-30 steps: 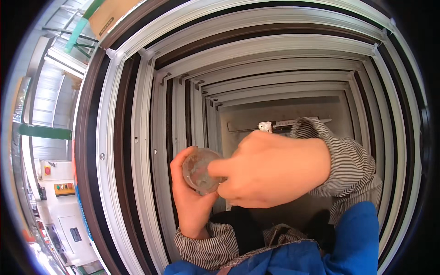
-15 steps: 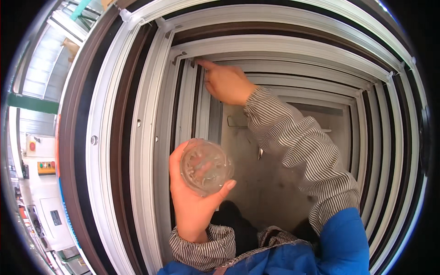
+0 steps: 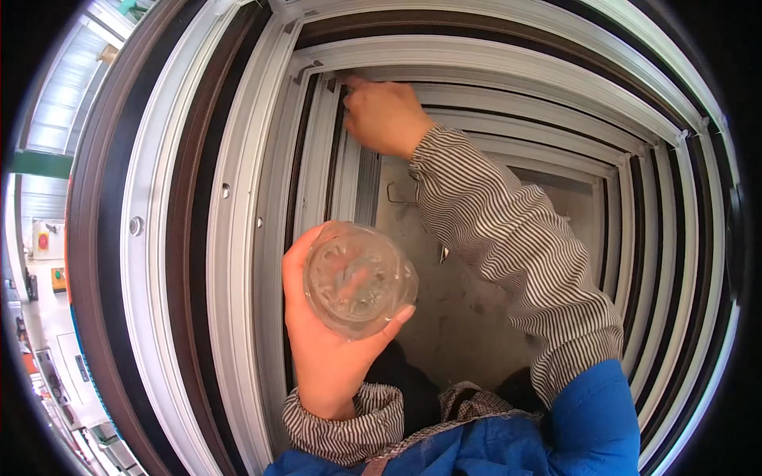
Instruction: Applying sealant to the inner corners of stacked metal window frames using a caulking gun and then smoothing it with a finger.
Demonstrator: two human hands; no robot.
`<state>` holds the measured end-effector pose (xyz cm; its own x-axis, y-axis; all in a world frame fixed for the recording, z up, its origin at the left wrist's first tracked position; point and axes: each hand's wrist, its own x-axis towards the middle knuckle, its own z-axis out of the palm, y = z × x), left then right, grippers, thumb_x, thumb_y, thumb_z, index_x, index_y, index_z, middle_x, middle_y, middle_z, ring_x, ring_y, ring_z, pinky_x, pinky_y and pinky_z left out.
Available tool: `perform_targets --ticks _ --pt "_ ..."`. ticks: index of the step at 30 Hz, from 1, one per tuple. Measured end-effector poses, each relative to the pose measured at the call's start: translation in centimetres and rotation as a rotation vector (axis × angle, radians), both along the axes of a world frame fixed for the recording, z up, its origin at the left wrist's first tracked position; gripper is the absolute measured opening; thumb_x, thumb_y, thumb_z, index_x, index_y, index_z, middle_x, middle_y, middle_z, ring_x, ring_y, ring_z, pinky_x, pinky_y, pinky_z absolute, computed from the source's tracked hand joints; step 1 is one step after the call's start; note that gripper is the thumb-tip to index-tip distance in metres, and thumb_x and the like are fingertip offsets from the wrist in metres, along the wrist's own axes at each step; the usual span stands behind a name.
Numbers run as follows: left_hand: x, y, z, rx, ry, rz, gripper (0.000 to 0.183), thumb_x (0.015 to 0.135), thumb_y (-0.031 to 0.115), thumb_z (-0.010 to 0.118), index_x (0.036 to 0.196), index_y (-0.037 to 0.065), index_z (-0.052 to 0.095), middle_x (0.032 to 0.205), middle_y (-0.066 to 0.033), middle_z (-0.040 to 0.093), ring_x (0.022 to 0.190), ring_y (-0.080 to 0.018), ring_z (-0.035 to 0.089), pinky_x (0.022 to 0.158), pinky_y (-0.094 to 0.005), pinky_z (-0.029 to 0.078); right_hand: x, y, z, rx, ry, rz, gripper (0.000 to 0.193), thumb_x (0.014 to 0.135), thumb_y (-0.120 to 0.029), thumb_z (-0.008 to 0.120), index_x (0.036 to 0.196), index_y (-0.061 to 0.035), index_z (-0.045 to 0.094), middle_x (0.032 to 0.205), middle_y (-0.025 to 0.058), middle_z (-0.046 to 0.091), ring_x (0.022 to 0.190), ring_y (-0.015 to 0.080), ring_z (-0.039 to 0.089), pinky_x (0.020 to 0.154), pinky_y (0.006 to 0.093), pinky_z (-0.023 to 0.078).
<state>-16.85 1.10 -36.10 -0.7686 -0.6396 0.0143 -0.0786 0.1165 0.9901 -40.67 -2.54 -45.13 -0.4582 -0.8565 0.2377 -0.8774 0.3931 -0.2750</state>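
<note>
My left hand is wrapped round a clear plastic cup and holds it low in the middle. Whitish, see-through bits or marks show within the cup; I cannot make out which. Up at the far left inner corner of a nested white window frame, my right hand has its fingers curled, with the index fingertip against the corner. Whatever those fingers may pinch is hidden.
White and brown frames stand nested around me on the left, far and right sides, with dark gaps between. Small round holes dot the left profiles. Below lies a grey concrete floor. White machine housings stand beyond, at far left.
The view has shifted a little, so the frames sit further left and higher. My right hand stays at the same corner, its index finger more bent. The cup remains in my left hand.
</note>
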Motion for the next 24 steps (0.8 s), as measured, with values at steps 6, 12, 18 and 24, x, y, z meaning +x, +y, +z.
perform_targets --ticks 6,12,18,24 --pt "0.0 0.4 0.1 0.038 0.011 -0.009 0.087 0.058 0.006 0.082 0.132 0.007 0.037 0.128 -0.0106 0.043 0.119 -0.0257 0.045 0.097 -0.0429 0.044 0.0 -0.5 0.4 -0.016 -0.057 0.078 0.027 0.081 -0.020 0.050 0.087 -0.0004 0.068 0.132 0.0095 0.051 0.094 0.0305 0.063 0.082 0.0438 0.050" --pt "0.1 0.5 -0.1 0.015 -0.012 0.016 0.089 0.057 0.013 0.084 0.133 0.010 0.038 0.131 -0.0111 0.041 0.123 -0.0273 0.043 0.097 -0.0429 0.043 0.2 0.3 -0.1 -0.198 -0.058 0.078 0.027 0.081 -0.022 0.053 0.086 -0.0021 0.070 0.112 0.0148 0.061 0.093 0.0324 0.064 0.081 0.0456 0.050" --pt "0.1 0.8 0.0 0.042 0.020 0.011 0.090 0.056 0.012 0.084 0.133 0.010 0.038 0.131 -0.0102 0.040 0.122 -0.0282 0.044 0.096 -0.0433 0.044 -0.8 -1.5 -0.4 -0.146 -0.028 0.035 0.028 0.081 -0.023 0.053 0.088 -0.0005 0.068 0.112 0.0153 0.060 0.092 0.0322 0.063 0.081 0.0437 0.050" --pt "-0.3 1.2 -0.2 0.038 -0.015 0.012 0.088 0.057 0.011 0.084 0.132 0.008 0.038 0.132 -0.0099 0.039 0.120 -0.0273 0.044 0.096 -0.0425 0.044 0.1 1.0 -1.9 -0.425 -0.031 0.079 0.024 0.083 -0.020 0.051 0.088 -0.0005 0.063 0.122 0.0122 0.057 0.091 0.0332 0.062 0.077 0.0433 0.051"
